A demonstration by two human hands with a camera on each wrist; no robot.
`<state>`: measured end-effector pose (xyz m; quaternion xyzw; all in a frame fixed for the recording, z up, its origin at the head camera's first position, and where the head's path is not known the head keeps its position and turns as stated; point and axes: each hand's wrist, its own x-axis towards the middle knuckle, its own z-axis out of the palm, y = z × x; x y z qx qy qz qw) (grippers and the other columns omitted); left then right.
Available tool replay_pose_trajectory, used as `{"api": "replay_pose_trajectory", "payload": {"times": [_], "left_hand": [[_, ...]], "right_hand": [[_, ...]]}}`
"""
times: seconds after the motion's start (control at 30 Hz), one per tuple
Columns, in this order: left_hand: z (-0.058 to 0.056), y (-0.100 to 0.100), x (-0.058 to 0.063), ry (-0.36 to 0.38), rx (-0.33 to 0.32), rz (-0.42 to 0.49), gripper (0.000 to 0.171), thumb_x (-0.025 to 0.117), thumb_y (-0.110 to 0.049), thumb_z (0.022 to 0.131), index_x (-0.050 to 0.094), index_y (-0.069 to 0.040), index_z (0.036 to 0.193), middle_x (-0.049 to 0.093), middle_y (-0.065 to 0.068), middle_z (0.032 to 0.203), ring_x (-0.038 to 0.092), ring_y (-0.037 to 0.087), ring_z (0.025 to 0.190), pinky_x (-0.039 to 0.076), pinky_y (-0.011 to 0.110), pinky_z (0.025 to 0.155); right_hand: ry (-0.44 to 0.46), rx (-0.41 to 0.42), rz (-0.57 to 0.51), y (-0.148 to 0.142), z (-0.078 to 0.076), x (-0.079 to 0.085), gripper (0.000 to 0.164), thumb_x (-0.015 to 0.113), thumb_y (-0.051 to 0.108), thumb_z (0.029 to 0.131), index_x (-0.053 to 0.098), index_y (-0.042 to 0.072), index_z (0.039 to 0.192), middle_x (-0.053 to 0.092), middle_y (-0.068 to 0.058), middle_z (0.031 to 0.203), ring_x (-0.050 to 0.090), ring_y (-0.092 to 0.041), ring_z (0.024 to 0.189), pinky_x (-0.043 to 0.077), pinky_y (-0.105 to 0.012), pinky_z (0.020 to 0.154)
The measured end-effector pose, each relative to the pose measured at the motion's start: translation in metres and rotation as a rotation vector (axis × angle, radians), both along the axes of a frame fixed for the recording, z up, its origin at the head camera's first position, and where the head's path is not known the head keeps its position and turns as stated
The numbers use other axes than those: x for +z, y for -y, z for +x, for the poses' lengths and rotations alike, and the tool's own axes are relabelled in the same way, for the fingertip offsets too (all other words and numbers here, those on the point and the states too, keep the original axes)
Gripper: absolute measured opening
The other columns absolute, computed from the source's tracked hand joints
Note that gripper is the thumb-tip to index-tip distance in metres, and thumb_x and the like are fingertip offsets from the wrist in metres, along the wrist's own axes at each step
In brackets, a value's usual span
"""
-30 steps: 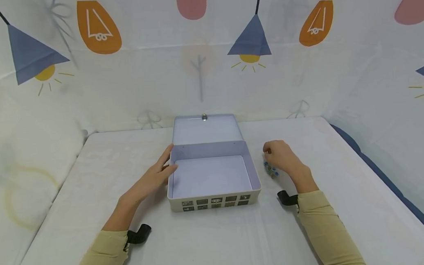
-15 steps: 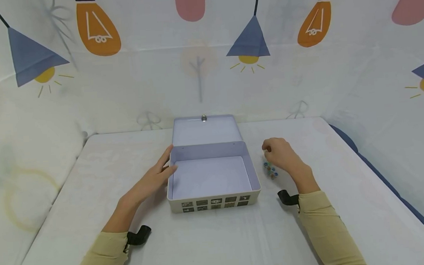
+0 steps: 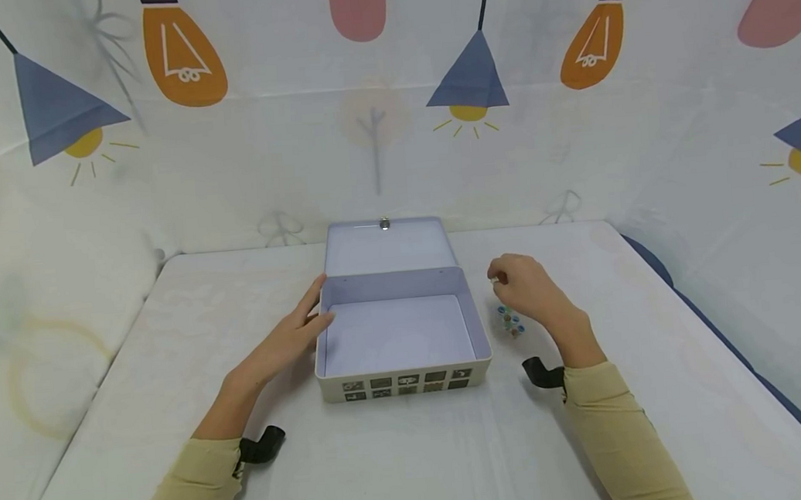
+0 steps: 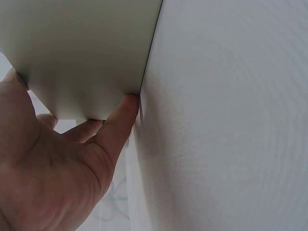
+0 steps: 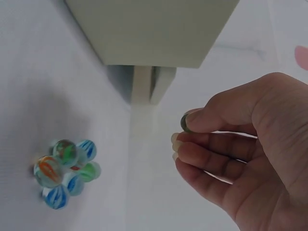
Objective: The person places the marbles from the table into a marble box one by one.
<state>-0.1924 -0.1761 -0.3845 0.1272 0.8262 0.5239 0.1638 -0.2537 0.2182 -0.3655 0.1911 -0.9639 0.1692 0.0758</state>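
Note:
A pale tin box (image 3: 406, 381) stands on the white table with its lid (image 3: 389, 244) raised at the back. Its inside floor is bare. My left hand (image 3: 288, 339) holds the box's left side, thumb over the rim; in the left wrist view, the fingers (image 4: 122, 120) reach round the outer wall and back corner. Right of the box, my right hand (image 3: 524, 284) is raised, pinching a small dark-greenish marble (image 5: 184, 123) between thumb and forefinger, mostly hidden by the fingertips. Below that hand lies a cluster of several glass marbles (image 5: 67, 173) with coloured swirls.
The white-covered table (image 3: 416, 466) ends at a cloth backdrop (image 3: 262, 167) printed with lamps and bulbs. A blue edge (image 3: 720, 336) runs along the right side. Black wrist mounts (image 3: 264, 444) stick out from both sleeves.
My right hand has risen a little and shifted left towards the box with the marble, showing more of the cluster. My left hand stays on the box.

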Motion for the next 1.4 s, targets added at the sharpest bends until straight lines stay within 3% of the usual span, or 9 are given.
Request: {"api": "replay_pose_trajectory", "payload": {"times": [0.7,1.07,1.4], "left_hand": [[0.0,-0.002,0.0,-0.02,-0.001,-0.007,0.073,0.043,-0.051,0.094,-0.004,-0.038,0.148,-0.004,0.0,0.157,0.011,0.04,0.142,0.032,0.057,0.106],[-0.013,0.004,-0.025,-0.06,0.021,-0.022,0.07,0.042,-0.057,0.092,-0.003,-0.048,0.144,-0.004,-0.012,0.156,0.015,0.038,0.142,0.035,0.056,0.104],[-0.013,0.003,-0.025,-0.067,0.024,-0.025,0.068,0.042,-0.053,0.094,-0.003,-0.047,0.145,-0.002,-0.007,0.157,0.016,0.038,0.142,0.036,0.056,0.103]], "right_hand": [[-0.042,0.148,-0.004,0.027,0.017,0.017,0.021,0.054,-0.001,0.081,0.068,0.003,0.095,0.065,-0.004,0.089,0.054,-0.016,0.077,0.047,-0.029,0.069],[-0.025,0.158,0.004,0.036,0.022,0.017,0.019,0.054,-0.002,0.081,0.067,0.007,0.092,0.062,-0.002,0.085,0.052,-0.014,0.074,0.045,-0.026,0.066],[-0.066,0.168,0.044,0.04,0.024,0.015,0.017,0.056,-0.001,0.081,0.067,0.008,0.089,0.061,0.0,0.084,0.051,-0.014,0.074,0.044,-0.026,0.066]]}}
